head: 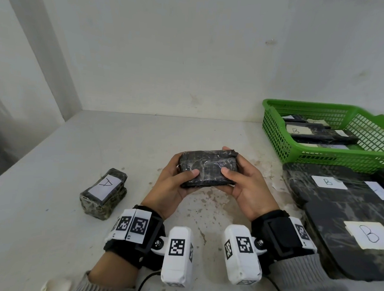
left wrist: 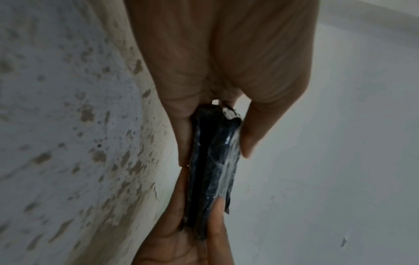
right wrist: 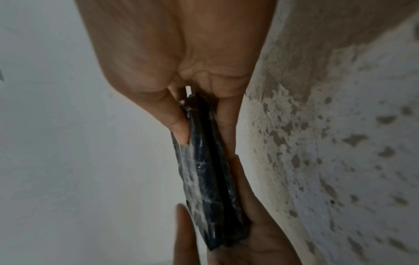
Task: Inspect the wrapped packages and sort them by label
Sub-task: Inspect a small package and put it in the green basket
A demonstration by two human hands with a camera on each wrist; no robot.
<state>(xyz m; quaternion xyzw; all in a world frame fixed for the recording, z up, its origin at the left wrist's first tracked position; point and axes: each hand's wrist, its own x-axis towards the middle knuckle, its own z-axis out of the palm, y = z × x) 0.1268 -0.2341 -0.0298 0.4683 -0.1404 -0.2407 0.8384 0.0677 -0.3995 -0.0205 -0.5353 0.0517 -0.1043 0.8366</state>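
Wrapped package (head: 208,168), dark film, is held above the worktop (head: 50,204) between both hands: the left hand (head: 173,184) grips its left end, the right hand (head: 244,183) grips its right end, each with the thumb on the upper face and the fingers beneath. No label shows on the upturned face.

Step in hand, as judged: inspection. The next move calls for turning the package over to expose its label, then carrying it to the matching group.

Count:
- One package marked A (head: 104,193), on the worktop to the left of the left hand.
- Two large flat packages marked B (head: 339,211), to the right of the right hand.
- One green basket (head: 276,132), beyond the right hand, holding several labelled packages; one reads B, the exact number cannot be told.
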